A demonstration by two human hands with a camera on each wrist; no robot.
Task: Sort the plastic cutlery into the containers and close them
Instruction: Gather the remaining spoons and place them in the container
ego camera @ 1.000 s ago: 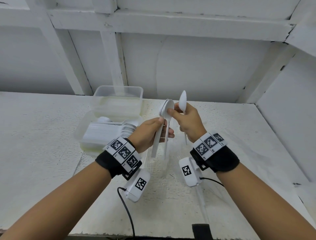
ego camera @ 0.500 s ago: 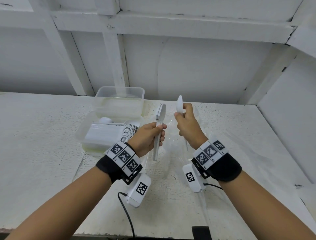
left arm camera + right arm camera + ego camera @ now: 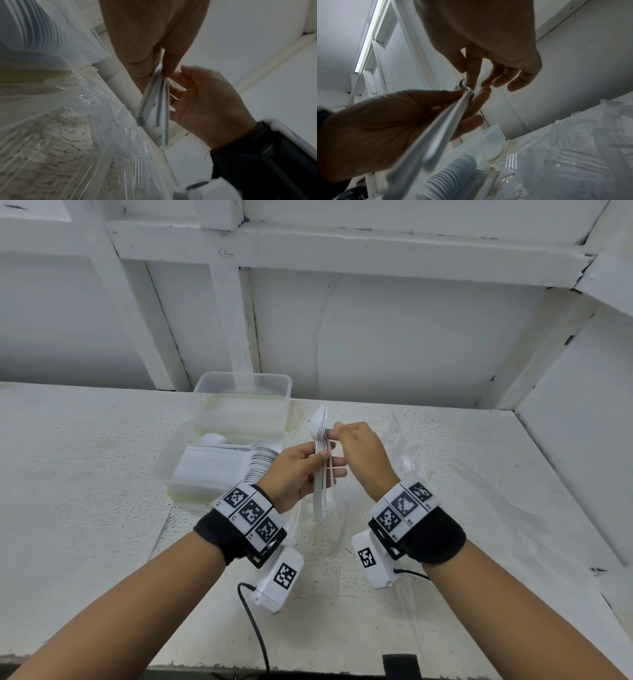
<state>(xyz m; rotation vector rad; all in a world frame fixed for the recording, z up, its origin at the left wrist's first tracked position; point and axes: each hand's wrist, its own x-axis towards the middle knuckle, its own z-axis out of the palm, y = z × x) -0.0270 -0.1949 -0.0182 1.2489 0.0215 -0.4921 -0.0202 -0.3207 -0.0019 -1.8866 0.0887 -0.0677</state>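
Note:
My left hand [image 3: 308, 465] grips a stack of white plastic spoons [image 3: 320, 470] upright, bowls on top and handles hanging down. My right hand [image 3: 354, 451] pinches the stack's neck just below the bowls with thumb and forefinger. In the left wrist view the spoon handles [image 3: 154, 100] fan out a little between both hands. In the right wrist view the right fingertips [image 3: 471, 81] touch the top of the stack [image 3: 448, 121]. A clear container [image 3: 171, 470] to the left holds a row of nested white spoons [image 3: 260, 460]. A second clear container [image 3: 239, 402] stands behind it.
A pile of clear plastic forks [image 3: 407, 470] lies on the white table [image 3: 85, 474] beneath and to the right of my hands, also showing in the wrist views as forks [image 3: 573, 155]. White wall panels rise at the back and the right.
My right hand has brought its single white spoon left onto the stack in my left hand. The two hands, apart before, now meet at the stack's neck.

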